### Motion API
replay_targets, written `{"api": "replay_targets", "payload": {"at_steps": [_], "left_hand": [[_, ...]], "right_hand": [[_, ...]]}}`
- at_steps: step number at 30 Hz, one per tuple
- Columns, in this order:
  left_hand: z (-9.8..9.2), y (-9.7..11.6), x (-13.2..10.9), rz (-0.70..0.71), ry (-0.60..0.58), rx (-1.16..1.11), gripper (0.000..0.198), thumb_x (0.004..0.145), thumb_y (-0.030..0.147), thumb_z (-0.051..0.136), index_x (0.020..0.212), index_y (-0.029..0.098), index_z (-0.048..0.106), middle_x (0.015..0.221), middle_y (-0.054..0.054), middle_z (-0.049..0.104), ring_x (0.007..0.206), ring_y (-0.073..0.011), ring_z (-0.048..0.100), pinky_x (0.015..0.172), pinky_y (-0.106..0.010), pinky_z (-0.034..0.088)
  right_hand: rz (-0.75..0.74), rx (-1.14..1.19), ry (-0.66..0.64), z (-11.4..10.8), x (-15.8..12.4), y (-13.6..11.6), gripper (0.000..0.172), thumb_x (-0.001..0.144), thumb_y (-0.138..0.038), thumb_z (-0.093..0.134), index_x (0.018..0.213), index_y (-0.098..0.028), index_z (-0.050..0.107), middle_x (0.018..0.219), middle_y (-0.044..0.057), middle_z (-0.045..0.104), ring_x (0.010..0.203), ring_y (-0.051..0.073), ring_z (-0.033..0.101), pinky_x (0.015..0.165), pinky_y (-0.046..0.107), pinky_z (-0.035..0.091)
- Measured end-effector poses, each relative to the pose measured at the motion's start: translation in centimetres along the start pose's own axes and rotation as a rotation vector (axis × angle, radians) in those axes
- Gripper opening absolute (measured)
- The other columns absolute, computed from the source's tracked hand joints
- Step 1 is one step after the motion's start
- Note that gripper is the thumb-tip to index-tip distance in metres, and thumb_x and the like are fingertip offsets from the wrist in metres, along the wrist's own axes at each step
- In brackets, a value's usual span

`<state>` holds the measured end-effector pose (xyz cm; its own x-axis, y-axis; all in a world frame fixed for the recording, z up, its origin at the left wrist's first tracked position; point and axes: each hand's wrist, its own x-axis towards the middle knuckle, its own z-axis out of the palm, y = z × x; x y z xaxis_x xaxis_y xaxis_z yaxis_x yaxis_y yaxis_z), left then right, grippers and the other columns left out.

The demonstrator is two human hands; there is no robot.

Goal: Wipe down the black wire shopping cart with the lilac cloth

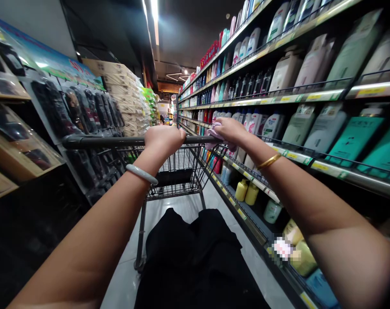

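A dark metal shopping cart [178, 171] stands in front of me, its wire basket seen below the handlebar. My left hand [165, 136] is wrapped round the middle of the cart handlebar [111, 140]; a pale bangle sits on that wrist. At the right end of the bar, my right hand [230, 131] is closed over a pinkish-purple cloth [216, 134], which lies against the handle. A gold bangle circles the right wrist. The fingertips of both hands are hidden from me.
Shelves of bottles [293, 96] run along the right, close to the cart and my right arm. On the left are hanging packaged goods [82, 109] and a tall stack of pale packages [117, 90]. A tiled floor [169, 206] runs forward between them.
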<state>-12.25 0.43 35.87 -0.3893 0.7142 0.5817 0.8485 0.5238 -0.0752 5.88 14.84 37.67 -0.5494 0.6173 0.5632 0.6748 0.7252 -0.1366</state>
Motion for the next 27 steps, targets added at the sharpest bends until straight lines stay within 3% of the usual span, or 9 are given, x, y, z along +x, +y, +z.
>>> {"api": "replay_targets", "payload": {"at_steps": [3, 8, 12, 15, 18, 20, 23, 27], "left_hand": [[0.0, 0.1, -0.1, 0.014, 0.006, 0.003, 0.073, 0.100, 0.047, 0.018, 0.108, 0.010, 0.081, 0.112, -0.024, 0.076, 0.106, -0.0362, 0.071, 0.082, -0.043, 0.053], [-0.3, -0.4, -0.7, 0.052, 0.001, 0.030, 0.070, 0.100, 0.046, 0.019, 0.109, 0.011, 0.079, 0.111, -0.022, 0.076, 0.106, -0.0351, 0.072, 0.081, -0.041, 0.052], [-0.9, -1.3, -1.4, 0.109, -0.010, 0.072, 0.066, 0.101, 0.042, 0.019, 0.111, 0.014, 0.078, 0.111, -0.020, 0.076, 0.104, -0.0329, 0.072, 0.079, -0.039, 0.052], [-1.4, -1.6, -1.8, 0.144, -0.036, 0.094, 0.061, 0.101, 0.039, 0.022, 0.110, 0.017, 0.078, 0.107, -0.019, 0.076, 0.100, -0.0309, 0.072, 0.078, -0.037, 0.051], [-1.7, -1.4, -2.0, 0.192, -0.054, 0.099, 0.058, 0.101, 0.037, 0.024, 0.114, 0.018, 0.077, 0.105, -0.019, 0.077, 0.101, -0.0313, 0.072, 0.079, -0.037, 0.051], [-1.9, -1.3, -2.1, 0.235, -0.064, 0.095, 0.053, 0.100, 0.034, 0.028, 0.118, 0.019, 0.076, 0.107, -0.019, 0.076, 0.104, -0.0323, 0.072, 0.080, -0.038, 0.051], [-2.5, -1.7, -1.9, 0.265, -0.080, 0.079, 0.050, 0.099, 0.034, 0.032, 0.116, 0.019, 0.076, 0.111, -0.018, 0.076, 0.104, -0.0314, 0.071, 0.082, -0.037, 0.051], [-3.8, -4.5, -0.9, 0.185, -0.057, 0.074, 0.057, 0.100, 0.044, 0.027, 0.107, 0.018, 0.077, 0.112, -0.018, 0.076, 0.103, -0.0310, 0.070, 0.081, -0.037, 0.050]], "right_hand": [[0.042, -0.018, -0.101, -0.7, 1.1, -1.4, 0.026, 0.091, -0.031, 0.055, 0.105, -0.018, 0.072, 0.108, 0.013, 0.076, 0.084, 0.023, 0.066, 0.070, 0.032, 0.042], [-0.297, 0.215, -0.196, -0.4, 1.4, -4.9, 0.026, 0.092, -0.029, 0.055, 0.111, -0.019, 0.070, 0.111, 0.008, 0.075, 0.091, 0.018, 0.065, 0.075, 0.027, 0.046], [-0.167, -0.076, -0.257, -0.6, 2.8, -3.9, 0.028, 0.092, -0.028, 0.059, 0.115, -0.019, 0.072, 0.110, 0.011, 0.076, 0.091, 0.020, 0.068, 0.075, 0.029, 0.048], [-0.061, -0.235, -0.271, -0.4, 3.9, -3.1, 0.021, 0.080, -0.028, 0.076, 0.096, -0.015, 0.077, 0.091, 0.014, 0.076, 0.085, 0.026, 0.069, 0.074, 0.035, 0.049], [-0.111, -0.187, -0.379, 0.3, 4.6, -4.3, 0.012, 0.075, -0.024, 0.081, 0.081, -0.015, 0.077, 0.075, 0.010, 0.073, 0.076, 0.025, 0.069, 0.072, 0.037, 0.051], [-0.197, -0.093, -0.415, 0.6, 4.8, -5.7, 0.009, 0.081, -0.025, 0.076, 0.086, -0.018, 0.077, 0.078, 0.006, 0.074, 0.075, 0.020, 0.068, 0.072, 0.033, 0.052], [-0.279, 0.025, -0.395, 1.1, 5.1, -6.9, 0.012, 0.089, -0.031, 0.069, 0.096, -0.025, 0.077, 0.086, 0.001, 0.075, 0.074, 0.014, 0.067, 0.072, 0.028, 0.053], [-0.222, 0.033, -0.252, 1.8, 4.8, -5.6, 0.011, 0.073, -0.028, 0.083, 0.073, -0.022, 0.075, 0.065, 0.000, 0.068, 0.063, 0.017, 0.064, 0.066, 0.032, 0.053]]}}
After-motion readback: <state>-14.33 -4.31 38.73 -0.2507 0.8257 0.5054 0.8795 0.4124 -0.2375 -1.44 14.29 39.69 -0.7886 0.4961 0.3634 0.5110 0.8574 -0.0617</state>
